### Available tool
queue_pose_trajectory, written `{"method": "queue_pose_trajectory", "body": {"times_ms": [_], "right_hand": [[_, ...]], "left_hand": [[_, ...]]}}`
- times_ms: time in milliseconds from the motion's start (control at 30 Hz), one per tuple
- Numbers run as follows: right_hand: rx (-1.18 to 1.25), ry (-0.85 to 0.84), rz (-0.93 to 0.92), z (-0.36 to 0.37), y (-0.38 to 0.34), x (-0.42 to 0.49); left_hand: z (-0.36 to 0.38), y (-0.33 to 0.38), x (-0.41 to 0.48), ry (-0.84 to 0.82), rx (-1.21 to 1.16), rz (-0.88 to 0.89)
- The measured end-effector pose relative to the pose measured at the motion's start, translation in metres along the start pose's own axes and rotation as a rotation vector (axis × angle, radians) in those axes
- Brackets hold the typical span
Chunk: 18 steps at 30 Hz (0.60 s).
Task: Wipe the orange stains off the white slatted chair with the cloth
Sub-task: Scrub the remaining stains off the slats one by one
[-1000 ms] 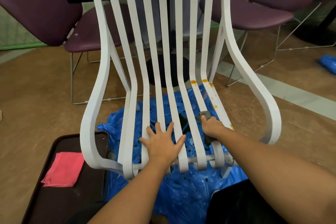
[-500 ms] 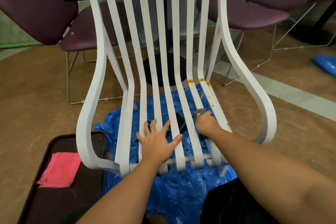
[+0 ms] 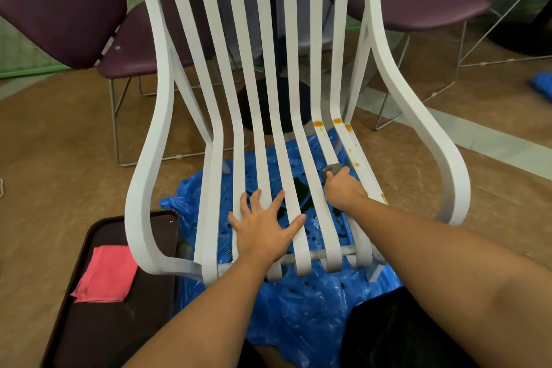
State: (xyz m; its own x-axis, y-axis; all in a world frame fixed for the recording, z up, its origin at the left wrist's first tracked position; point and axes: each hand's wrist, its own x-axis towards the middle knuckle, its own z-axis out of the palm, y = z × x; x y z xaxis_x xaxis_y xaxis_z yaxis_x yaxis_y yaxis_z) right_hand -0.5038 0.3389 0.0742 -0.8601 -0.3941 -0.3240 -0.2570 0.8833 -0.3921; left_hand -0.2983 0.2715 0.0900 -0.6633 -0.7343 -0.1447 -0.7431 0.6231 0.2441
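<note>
- Trouble is probably waiting higher up: most of the orange stains (image 3: 337, 120) are sitting on the two slats nearest the right armrest of the white slatted chair (image 3: 155, 98), above the cloth (image 3: 332, 170), and one is showing low beside the right wrist.
- The right hand (image 3: 343, 190) is gripping the grey cloth with curled fingers and pressing it on the second slat from the right. The left hand (image 3: 264, 227) is lying spread and flat on the middle slats, bracing the seat.
- The cloth is covering only one narrow slat, so an upward stroke may be missing the drops on the neighbouring slat.
- A cloth that is already dirty may be smearing orange over clean paint instead of lifting it.
- The blue plastic sheet (image 3: 298, 308) under the chair is looking wet, so the chair may be sliding if the left hand is easing its pressure.
</note>
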Motion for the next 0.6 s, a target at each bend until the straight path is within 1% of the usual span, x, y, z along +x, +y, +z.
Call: {"method": "queue_pose_trajectory", "body": {"times_ms": [200,433,600], "right_hand": [[0.003,-0.016,0.01,-0.002,-0.001,0.001],[-0.022,0.012,-0.007,0.0,-0.01,0.019],[-0.069,-0.032,0.029,-0.002,-0.029,0.043]], "left_hand": [[-0.001,0.003,0.0,-0.017,0.018,-0.015],[0.002,0.001,0.0,-0.012,0.026,-0.01],[0.004,0.001,0.003,-0.021,0.037,-0.013]]}}
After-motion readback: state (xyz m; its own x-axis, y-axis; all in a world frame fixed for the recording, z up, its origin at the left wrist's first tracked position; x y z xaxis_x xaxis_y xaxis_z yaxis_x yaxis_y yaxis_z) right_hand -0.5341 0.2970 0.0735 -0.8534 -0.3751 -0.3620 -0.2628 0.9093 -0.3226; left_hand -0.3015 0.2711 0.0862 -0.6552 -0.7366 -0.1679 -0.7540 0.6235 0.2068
